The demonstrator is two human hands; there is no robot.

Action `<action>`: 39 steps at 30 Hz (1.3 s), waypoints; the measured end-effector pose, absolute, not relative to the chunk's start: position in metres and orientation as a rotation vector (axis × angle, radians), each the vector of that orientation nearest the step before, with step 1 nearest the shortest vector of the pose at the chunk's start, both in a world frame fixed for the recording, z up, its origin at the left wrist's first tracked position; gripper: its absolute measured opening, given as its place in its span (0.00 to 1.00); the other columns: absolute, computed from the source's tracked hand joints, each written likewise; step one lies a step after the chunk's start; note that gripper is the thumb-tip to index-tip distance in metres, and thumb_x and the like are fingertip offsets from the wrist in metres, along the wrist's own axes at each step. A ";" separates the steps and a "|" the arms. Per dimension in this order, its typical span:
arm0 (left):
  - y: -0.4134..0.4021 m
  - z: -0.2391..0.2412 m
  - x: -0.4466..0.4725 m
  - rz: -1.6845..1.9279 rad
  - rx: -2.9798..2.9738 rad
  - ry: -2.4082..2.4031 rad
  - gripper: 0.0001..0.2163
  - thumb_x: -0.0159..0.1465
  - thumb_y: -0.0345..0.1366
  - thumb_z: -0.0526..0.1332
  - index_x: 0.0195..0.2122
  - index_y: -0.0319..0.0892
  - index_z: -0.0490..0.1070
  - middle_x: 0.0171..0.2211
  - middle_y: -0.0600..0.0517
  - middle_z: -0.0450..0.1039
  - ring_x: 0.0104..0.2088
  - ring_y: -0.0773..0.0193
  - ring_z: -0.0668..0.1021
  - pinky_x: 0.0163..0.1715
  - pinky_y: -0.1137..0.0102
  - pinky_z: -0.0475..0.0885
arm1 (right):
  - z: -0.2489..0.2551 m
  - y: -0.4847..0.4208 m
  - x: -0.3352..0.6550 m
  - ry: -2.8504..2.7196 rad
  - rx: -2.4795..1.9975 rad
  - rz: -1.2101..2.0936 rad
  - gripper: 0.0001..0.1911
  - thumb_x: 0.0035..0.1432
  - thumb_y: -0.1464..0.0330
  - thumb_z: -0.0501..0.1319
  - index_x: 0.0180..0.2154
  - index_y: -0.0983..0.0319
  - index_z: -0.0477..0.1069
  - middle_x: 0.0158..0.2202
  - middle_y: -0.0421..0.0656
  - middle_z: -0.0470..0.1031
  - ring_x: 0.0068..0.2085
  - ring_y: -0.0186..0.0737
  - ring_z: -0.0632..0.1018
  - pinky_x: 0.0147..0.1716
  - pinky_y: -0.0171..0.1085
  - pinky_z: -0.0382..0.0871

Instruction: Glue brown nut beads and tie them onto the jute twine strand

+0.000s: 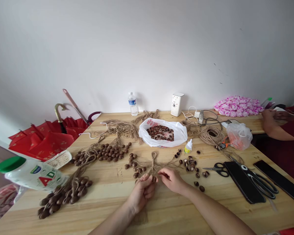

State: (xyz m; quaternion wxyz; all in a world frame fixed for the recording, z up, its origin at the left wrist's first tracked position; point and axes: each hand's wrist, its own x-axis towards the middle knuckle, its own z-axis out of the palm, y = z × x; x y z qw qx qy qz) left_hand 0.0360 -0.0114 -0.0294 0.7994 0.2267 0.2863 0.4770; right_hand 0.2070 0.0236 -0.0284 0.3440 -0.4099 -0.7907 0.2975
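Note:
My left hand (142, 191) is curled shut on a small brown nut shell (153, 179) at the near middle of the wooden table (112, 199). Just to its right, my right hand (172, 179) pinches a strand of jute twine (154, 163) that runs up to a knotted loop. Loose brown nut shells (134, 163) lie on both sides of the twine. A white plastic bag of nut shells (161, 132) sits behind it, with a small glue bottle (188, 147) beside.
Finished twine-and-nut bunches (63, 195) lie at left near a tipped white bottle with a green cap (29, 174). Scissors (217, 169), black phones (242, 182), a twine coil (212, 134) and another person's arm (274, 127) are at right. Red umbrellas (46, 137) lean at left.

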 end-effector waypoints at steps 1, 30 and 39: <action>-0.012 -0.029 0.036 1.022 0.488 0.610 0.09 0.55 0.35 0.63 0.28 0.41 0.61 0.23 0.57 0.65 0.13 0.81 0.48 0.12 0.78 0.41 | -0.028 0.023 0.207 -2.055 -1.065 0.771 0.10 0.53 0.77 0.54 0.35 0.62 0.72 0.32 0.44 0.77 0.32 0.37 0.76 0.33 0.33 0.68; -0.012 -0.027 0.039 1.053 0.448 0.653 0.20 0.53 0.31 0.65 0.23 0.44 0.48 0.25 0.56 0.69 0.12 0.82 0.49 0.13 0.78 0.39 | -0.030 0.024 0.207 -2.061 -1.066 0.756 0.10 0.53 0.77 0.55 0.35 0.62 0.72 0.31 0.43 0.76 0.32 0.37 0.75 0.32 0.33 0.68; -0.012 -0.030 0.038 1.054 0.449 0.654 0.20 0.52 0.31 0.66 0.23 0.43 0.48 0.27 0.56 0.70 0.12 0.82 0.49 0.13 0.77 0.38 | -0.028 0.023 0.207 -2.056 -1.072 0.781 0.09 0.54 0.76 0.55 0.34 0.62 0.72 0.30 0.42 0.76 0.30 0.36 0.74 0.30 0.32 0.67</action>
